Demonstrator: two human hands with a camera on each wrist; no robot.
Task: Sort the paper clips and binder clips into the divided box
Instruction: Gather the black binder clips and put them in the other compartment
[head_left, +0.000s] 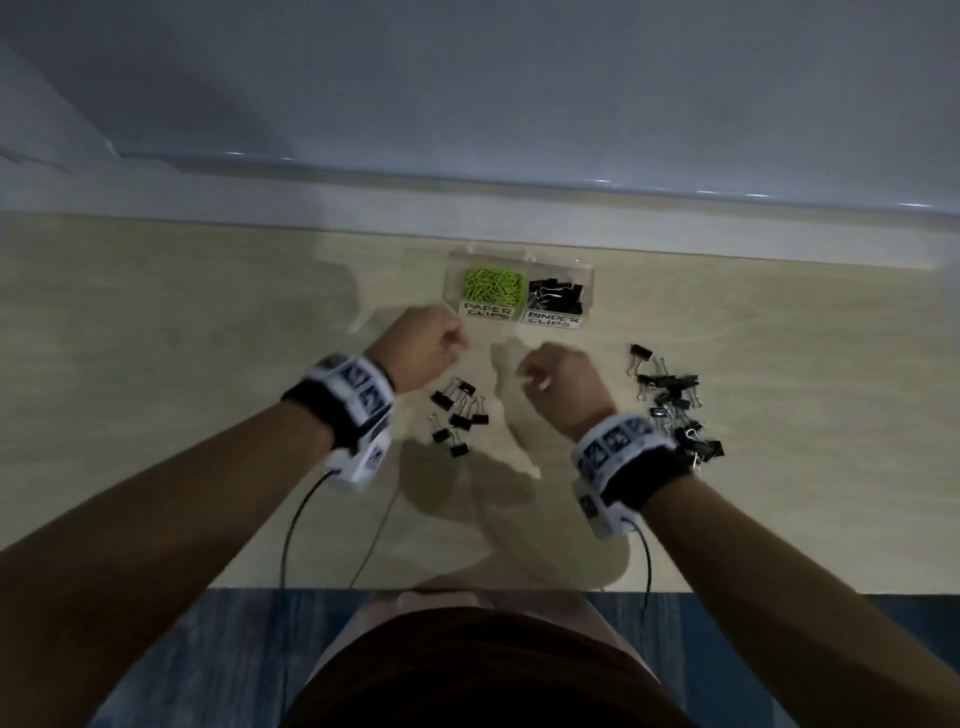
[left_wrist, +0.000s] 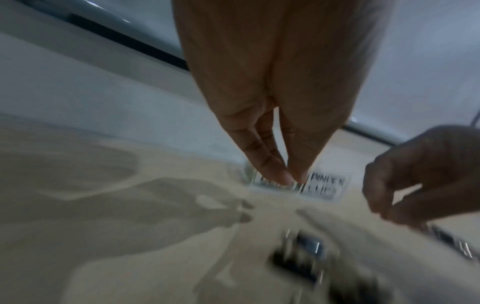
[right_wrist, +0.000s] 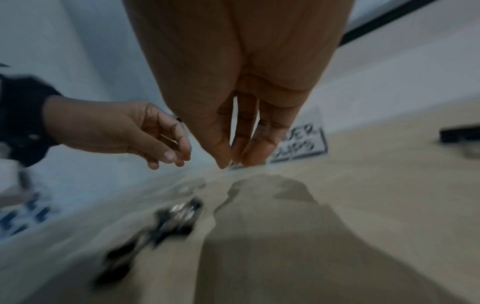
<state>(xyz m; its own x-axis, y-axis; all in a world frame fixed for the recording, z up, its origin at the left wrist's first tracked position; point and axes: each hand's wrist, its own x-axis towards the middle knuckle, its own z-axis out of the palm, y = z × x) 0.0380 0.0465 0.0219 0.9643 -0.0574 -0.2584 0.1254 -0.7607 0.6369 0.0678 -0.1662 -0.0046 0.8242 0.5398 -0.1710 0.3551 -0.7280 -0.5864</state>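
A clear divided box (head_left: 586, 274) stands at the back of the table. Its left half, labelled paper clips, holds green paper clips (head_left: 493, 286); its right half holds black binder clips (head_left: 557, 296). My left hand (head_left: 441, 343) hovers just in front of the box's left corner, fingertips (left_wrist: 291, 179) drawn together with nothing visible between them. My right hand (head_left: 548, 371) hovers beside it, loosely curled, and nothing shows in it (left_wrist: 415, 174). A small group of loose binder clips (head_left: 458, 415) lies between my wrists. A larger pile (head_left: 675, 410) lies to the right of my right wrist.
The light wooden table (head_left: 208, 364) backs onto a pale ledge and wall (head_left: 467, 197). Its front edge meets blue flooring (head_left: 208, 649) near my body. Black cables (head_left: 291, 530) hang from both wrist bands. Both wrist views are blurred.
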